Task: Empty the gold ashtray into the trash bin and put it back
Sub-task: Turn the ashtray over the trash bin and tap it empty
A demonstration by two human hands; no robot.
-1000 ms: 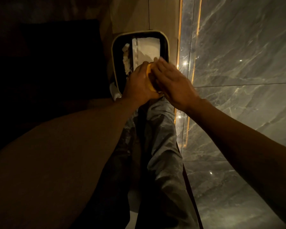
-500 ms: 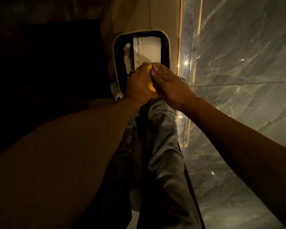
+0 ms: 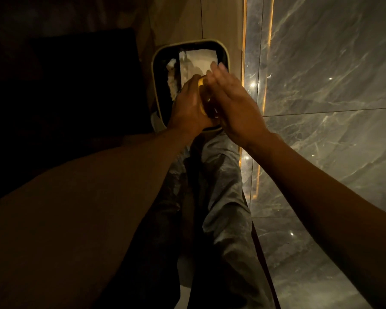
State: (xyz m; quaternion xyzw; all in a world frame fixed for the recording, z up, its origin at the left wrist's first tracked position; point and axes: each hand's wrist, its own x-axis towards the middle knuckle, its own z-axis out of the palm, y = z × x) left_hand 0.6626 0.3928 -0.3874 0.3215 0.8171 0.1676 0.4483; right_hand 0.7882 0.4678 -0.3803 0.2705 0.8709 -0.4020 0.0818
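Note:
My left hand (image 3: 188, 105) grips the gold ashtray (image 3: 201, 98), tipped on its side over the open trash bin (image 3: 158, 63). Only a thin gold edge of the ashtray shows between my two hands. My right hand (image 3: 230, 101) is flat, fingers together, against the ashtray's right side and a little lifted, with slight blur. The bin is rectangular with a pale rim and a dark inside; white paper (image 3: 197, 62) and crumpled waste lie in it.
A grey marble floor (image 3: 332, 108) with a lit gold strip (image 3: 244, 63) runs along the right. A wooden panel (image 3: 218, 21) stands behind the bin. Dark furniture (image 3: 76, 81) fills the left. My grey trouser legs (image 3: 221, 197) are below the hands.
My right hand has shifted from pressing on the ashtray to a raised flat pose, fingertips farther over the bin. My left hand still holds the ashtray in the same spot.

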